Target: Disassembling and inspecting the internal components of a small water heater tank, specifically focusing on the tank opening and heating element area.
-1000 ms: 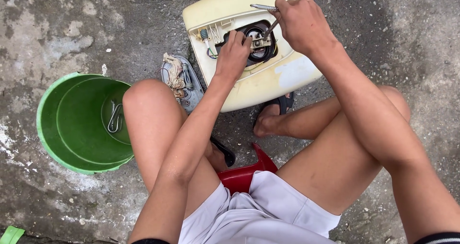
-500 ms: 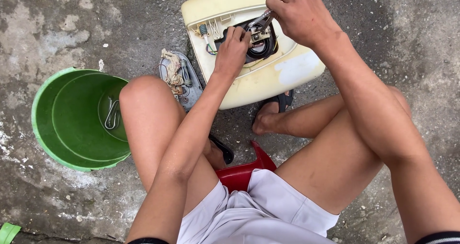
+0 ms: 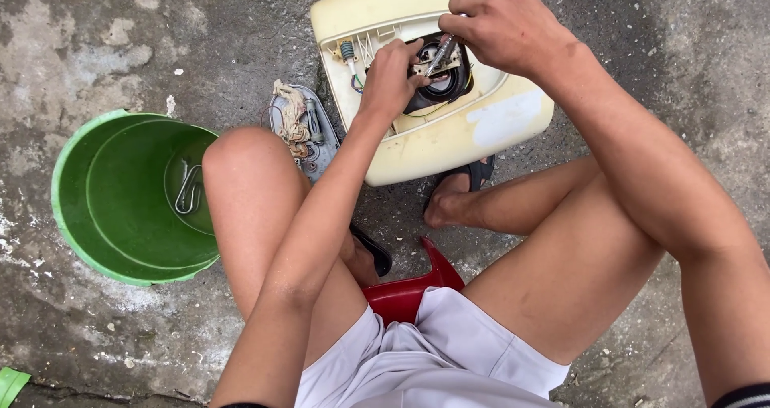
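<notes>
The far end of the cream appliance casing (image 3: 449, 135) is cut off by the top edge. The tip of the metal tool (image 3: 441, 54) and the parts in the dark round opening (image 3: 443, 87) are partly hidden by the left hand (image 3: 393, 75) and right hand (image 3: 505, 23). The red stool (image 3: 405, 292) is mostly covered by the legs and shorts.

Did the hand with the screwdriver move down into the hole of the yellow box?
Yes. The right hand has come in from the box's far edge toward the round opening, bringing the screwdriver tip into it, near the left hand.
</notes>
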